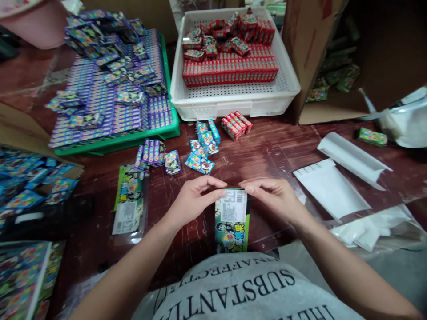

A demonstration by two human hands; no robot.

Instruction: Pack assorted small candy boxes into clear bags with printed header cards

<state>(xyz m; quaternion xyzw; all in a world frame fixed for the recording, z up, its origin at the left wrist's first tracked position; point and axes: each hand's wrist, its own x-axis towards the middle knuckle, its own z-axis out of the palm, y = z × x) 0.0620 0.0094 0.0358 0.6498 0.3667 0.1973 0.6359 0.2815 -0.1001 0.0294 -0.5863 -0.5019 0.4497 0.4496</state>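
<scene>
"Hands first: what are they doing?"

"Both pinch the far edge of the green packet point(232, 222), the left hand point(196, 200) at its left corner and the right hand point(276, 195) at its right, thumbs on top."

"And where is the packet?"

"Right in front of the grey shirt point(233, 289), its white label point(230, 212) facing up. I can't tell if its near end touches the surface point(267, 153)."

"What's around it?"

"Another packet point(128, 204) lies between nine and ten o'clock. Loose blue boxes point(207, 141) sit around eleven, purple boxes point(151, 152) around ten, red boxes point(236, 126) at twelve."

"Farther out?"

"A white tray point(233, 109) of red boxes at twelve; a green tray point(163, 133) stacked with purple ones between ten and eleven; white sheets point(336, 193) between two and three."
</scene>
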